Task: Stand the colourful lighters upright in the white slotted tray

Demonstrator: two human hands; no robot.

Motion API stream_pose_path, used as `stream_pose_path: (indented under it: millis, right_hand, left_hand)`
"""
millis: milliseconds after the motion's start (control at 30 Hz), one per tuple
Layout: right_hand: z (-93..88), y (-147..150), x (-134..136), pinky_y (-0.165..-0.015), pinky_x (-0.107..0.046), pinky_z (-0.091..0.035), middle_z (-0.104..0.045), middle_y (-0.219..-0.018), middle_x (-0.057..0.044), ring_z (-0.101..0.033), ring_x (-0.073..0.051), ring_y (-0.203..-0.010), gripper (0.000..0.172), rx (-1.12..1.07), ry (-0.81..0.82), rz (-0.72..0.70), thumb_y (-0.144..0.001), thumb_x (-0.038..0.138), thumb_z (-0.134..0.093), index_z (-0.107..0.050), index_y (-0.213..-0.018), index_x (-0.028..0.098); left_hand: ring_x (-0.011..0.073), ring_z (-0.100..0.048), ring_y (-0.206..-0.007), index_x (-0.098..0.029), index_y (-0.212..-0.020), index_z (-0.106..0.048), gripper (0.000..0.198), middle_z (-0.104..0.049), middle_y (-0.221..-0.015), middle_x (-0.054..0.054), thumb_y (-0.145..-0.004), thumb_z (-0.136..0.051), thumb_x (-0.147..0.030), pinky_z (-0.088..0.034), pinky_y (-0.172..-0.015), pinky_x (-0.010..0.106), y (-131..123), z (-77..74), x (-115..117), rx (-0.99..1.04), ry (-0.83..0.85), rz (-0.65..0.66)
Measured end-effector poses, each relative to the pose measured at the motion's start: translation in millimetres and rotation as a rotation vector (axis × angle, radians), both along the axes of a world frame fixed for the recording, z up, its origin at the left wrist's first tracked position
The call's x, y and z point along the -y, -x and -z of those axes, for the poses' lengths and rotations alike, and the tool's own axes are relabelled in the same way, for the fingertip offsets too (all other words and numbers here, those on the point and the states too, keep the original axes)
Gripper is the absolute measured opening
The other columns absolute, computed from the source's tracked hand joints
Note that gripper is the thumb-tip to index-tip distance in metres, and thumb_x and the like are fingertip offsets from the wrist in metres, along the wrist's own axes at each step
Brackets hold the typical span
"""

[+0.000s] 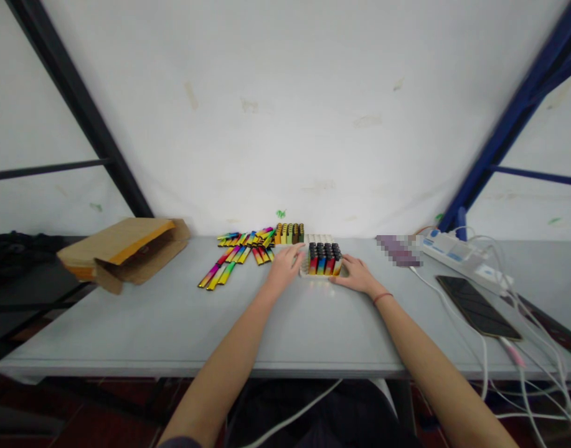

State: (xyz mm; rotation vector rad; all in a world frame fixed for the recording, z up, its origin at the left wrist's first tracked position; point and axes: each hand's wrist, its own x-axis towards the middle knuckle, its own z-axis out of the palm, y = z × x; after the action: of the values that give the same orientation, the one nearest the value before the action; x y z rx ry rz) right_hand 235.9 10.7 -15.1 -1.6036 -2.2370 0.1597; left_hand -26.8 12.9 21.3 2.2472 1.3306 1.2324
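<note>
Several lighters (pixel 325 260) with black tops and rainbow-coloured bodies stand upright in rows in a pale, see-through tray (pixel 319 276). They fill its middle and right side, while empty slots show at the left. My right hand (pixel 357 274) holds the tray's right front corner, thumb along the front and fingers at the side. My left hand (pixel 286 266) is by the tray's left edge, fingers stretched out and nothing visible in them; whether it touches the tray I cannot tell. Behind stand more lighters (pixel 289 234) in yellow, orange and green, beside a white slotted tray (pixel 319 238).
Shiny rainbow-coloured flat pieces (pixel 229 264) lie in loose piles on the left of the grey table (pixel 173 330). An open cardboard box (pixel 126 249) lies farther left. At right are a phone (pixel 476 306), a power strip (pixel 467 258), white cables and a blurred purple object (pixel 400 250).
</note>
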Motion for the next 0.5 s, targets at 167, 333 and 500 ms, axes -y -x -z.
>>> stream_pose_path:
  millis: [167,333,500]
  right_hand:
    - [-1.3,0,0,-0.114,-0.053,-0.037,-0.059,-0.144,-0.018,-0.053,-0.037,-0.134,0.063,0.009,0.014,-0.011,-0.083,0.062,-0.068,-0.066,-0.128,0.018]
    - [-1.6,0,1,-0.115,-0.052,-0.036,-0.058,-0.145,-0.019,-0.053,-0.037,-0.135,0.065,0.005,0.012,0.004,-0.082,0.062,-0.069,-0.066,-0.129,0.016]
    - [-1.7,0,1,-0.115,-0.052,-0.037,-0.058,-0.146,-0.016,-0.053,-0.037,-0.134,0.056,-0.001,0.011,-0.005,-0.082,0.060,-0.070,-0.069,-0.122,0.020]
  left_hand:
    - [0.0365,-0.051,-0.124,-0.017,-0.119,-0.073,0.037,-0.066,-0.129,0.020,-0.099,-0.042,-0.021,-0.037,-0.102,0.055,18,-0.7,1,-0.339,0.107,-0.486]
    - [0.0386,-0.051,-0.121,-0.015,-0.107,-0.076,0.033,-0.068,-0.121,0.021,-0.097,-0.046,-0.024,-0.038,-0.096,0.056,22,3.3,3,-0.548,0.178,-0.490]
    - [0.0315,-0.062,-0.114,-0.015,-0.107,-0.074,0.026,-0.069,-0.120,0.018,-0.092,-0.054,-0.020,-0.045,-0.097,0.043,24,4.9,-6,-0.554,0.252,-0.392]
